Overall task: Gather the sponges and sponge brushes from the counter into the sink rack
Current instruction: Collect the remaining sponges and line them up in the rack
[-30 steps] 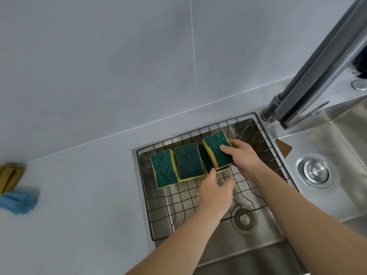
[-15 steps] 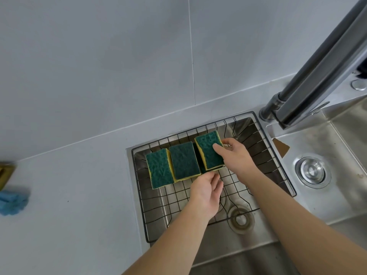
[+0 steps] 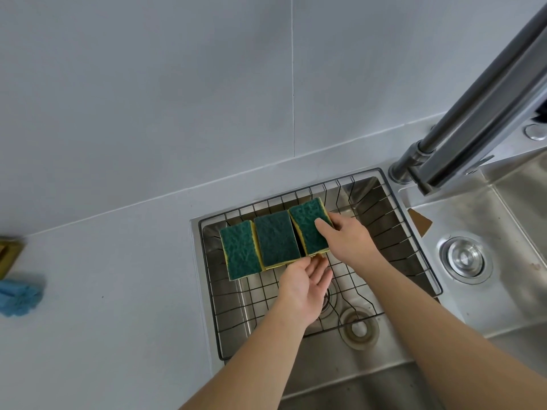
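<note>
- Head view: our right hand [image 3: 349, 241] pinches the third green-topped yellow sponge [image 3: 310, 225], tilted, at the far edge of the black wire sink rack [image 3: 414, 241].
- Our left hand [image 3: 305, 284] has fingers loosely open and empty, fingertips at its near edge.
- We should lower it flat beside the two sponges already lying there [image 3: 276, 238].
- A blue sponge brush [image 3: 19, 295] waits at the counter's left edge.

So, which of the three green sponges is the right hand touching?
The rightmost sponge, nearest the faucet: the right hand rests on it; the other two lie untouched.
</note>
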